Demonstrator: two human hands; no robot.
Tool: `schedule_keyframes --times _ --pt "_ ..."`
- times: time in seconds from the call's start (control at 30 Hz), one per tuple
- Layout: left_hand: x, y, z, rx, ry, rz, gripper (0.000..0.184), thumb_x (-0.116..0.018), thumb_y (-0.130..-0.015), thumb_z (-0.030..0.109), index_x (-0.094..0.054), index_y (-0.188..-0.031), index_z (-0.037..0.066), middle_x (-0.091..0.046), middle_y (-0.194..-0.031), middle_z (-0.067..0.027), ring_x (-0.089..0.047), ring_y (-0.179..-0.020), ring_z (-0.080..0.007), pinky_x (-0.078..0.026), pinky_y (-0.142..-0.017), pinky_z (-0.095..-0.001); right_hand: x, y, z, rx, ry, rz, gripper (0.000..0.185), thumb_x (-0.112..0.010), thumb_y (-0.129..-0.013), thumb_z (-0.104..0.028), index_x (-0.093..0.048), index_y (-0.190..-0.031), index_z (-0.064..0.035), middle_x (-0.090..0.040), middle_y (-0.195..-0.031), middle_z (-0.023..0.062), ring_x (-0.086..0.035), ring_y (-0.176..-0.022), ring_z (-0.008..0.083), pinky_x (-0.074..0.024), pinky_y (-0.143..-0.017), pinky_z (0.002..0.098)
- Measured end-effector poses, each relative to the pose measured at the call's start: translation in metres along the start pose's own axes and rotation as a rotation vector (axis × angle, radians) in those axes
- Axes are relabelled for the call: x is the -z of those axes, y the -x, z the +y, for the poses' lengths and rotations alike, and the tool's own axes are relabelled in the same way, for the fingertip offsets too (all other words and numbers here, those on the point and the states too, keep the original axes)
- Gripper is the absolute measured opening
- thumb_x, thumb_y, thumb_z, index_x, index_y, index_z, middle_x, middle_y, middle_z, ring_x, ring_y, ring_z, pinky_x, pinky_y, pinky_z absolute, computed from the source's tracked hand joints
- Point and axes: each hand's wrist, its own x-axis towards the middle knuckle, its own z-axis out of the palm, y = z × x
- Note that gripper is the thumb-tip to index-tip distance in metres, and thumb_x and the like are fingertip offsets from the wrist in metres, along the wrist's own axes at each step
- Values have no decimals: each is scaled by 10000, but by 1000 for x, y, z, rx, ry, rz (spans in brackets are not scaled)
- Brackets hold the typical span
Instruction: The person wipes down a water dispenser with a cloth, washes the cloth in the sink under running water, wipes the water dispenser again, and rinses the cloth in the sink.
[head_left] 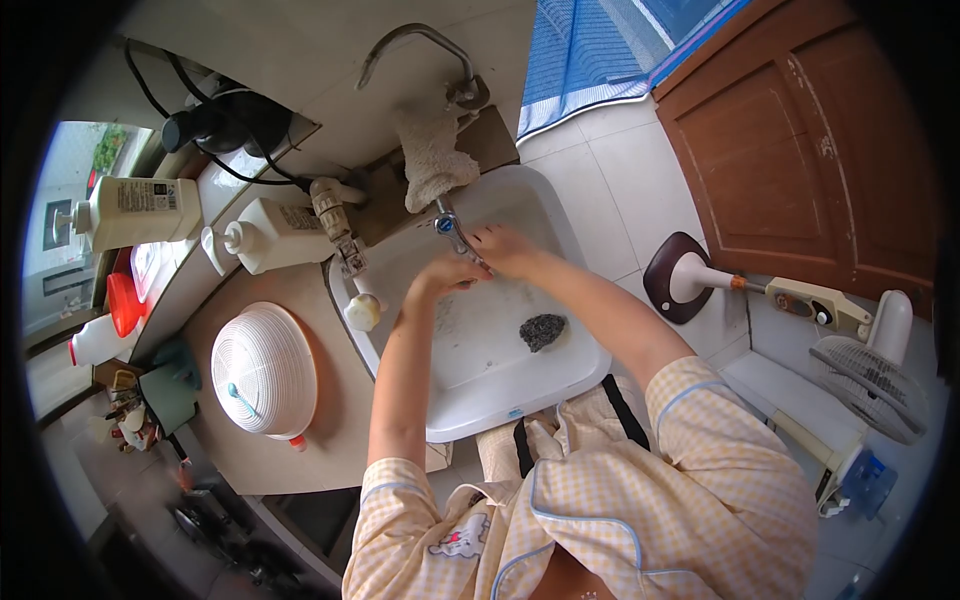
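Observation:
Both hands are close together at the chrome tap (452, 232) over the white sink (470, 400). My left hand (450, 272) is under the spout's end, its fingers reaching right and partly bent; some are hidden. My right hand (503, 250) is at the spout's right side, fingers stretched out toward the tap and their tips partly hidden. I make out no object in either hand. A dark scouring pad (542, 332) lies in the basin below my right forearm. On the basin's left rim sits a pale yellowish, rounded piece (362, 312), perhaps soap or a sponge.
Left of the sink, a white ribbed basket (262, 370) rests on the counter (335, 440). Two white pump bottles (145, 213) (275, 235) stand behind it. A whitish cloth (435, 165) hangs by the tap. A fan (868, 385) and a brown door (800, 140) are at right.

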Motion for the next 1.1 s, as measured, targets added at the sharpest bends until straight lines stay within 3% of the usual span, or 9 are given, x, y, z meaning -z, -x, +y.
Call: schedule_keyframes --times 0.17,0.23,0.43,0.5,0.63,0.83,0.93,1.03,1.1 --pt "-12 -3 7 -202 -423 161 165 -653 -618 124 -537 -715 57 -542 -635 -38 -526 -586 -146 -413 -501 -300 -17 -11 4 -66 58 49 215 -506 -700 -147 -552 -906 -102 -613 -730 86 -600 -660 270 -472 -570 389" --pt "-20 -6 -2 -616 -850 503 193 -615 -635 166 -559 -776 47 -581 -710 -130 -575 -664 -265 -430 -533 -380 -18 -12 2 -113 26 -1 177 -499 -704 -143 -571 -861 -110 -615 -712 95 -601 -643 276 -470 -550 396" --pt "-26 -2 -8 -313 -1003 636 207 -531 -714 214 -554 -857 67 -575 -734 -189 -571 -718 -348 -446 -565 -428 1 -5 -13 -233 19 -137 133 -518 -691 -184 -628 -746 -134 -619 -743 104 -601 -724 265 -467 -622 395" --pt "-23 -7 -14 -361 -1081 651 181 -530 -712 202 -539 -847 82 -577 -719 -161 -575 -693 -333 -447 -546 -424 -6 -6 -13 -505 -226 -137 135 -549 -632 -163 -621 -733 -110 -615 -721 106 -597 -749 255 -458 -646 381" --pt "-19 -13 -12 -523 -1225 617 149 -542 -701 204 -521 -821 119 -576 -682 -114 -573 -609 -307 -438 -472 -408 -6 -8 10 -509 -454 -319 195 -573 -555 -90 -596 -748 -78 -600 -658 102 -583 -623 234 -446 -533 324" --pt "-16 -27 -14 -835 -1224 862 187 -615 -670 219 -523 -762 84 -576 -674 -123 -560 -578 -331 -432 -483 -395 -18 -13 39 -645 -1003 -638 181 -629 -543 -65 -555 -707 -78 -478 -517 11 -444 -436 92 -359 -386 234" --pt "-17 -18 -13 -606 -797 895 275 -649 -635 182 -533 -869 95 -563 -708 -149 -559 -632 -320 -440 -527 -366 -30 -9 28 -553 -876 -339 280 -640 -578 -84 -550 -842 -61 -495 -556 13 -456 -450 106 -382 -400 247" --pt "20 -59 -72 -905 -676 754 426 -643 -632 131 -490 -1028 96 -559 -808 -130 -552 -705 -267 -439 -603 -338 -33 -5 19 -506 -1040 -130 508 -633 -587 -166 -494 -1049 -7 -567 -726 59 -506 -514 136 -411 -441 266" --pt "9 -37 -67 -813 -320 613 438 -670 -614 155 -486 -1001 64 -557 -843 -107 -553 -730 -233 -441 -608 -331 -42 -6 17 -440 -1168 -69 623 -590 -633 -99 -366 -1211 -31 -561 -883 87 -547 -686 152 -456 -567 262"
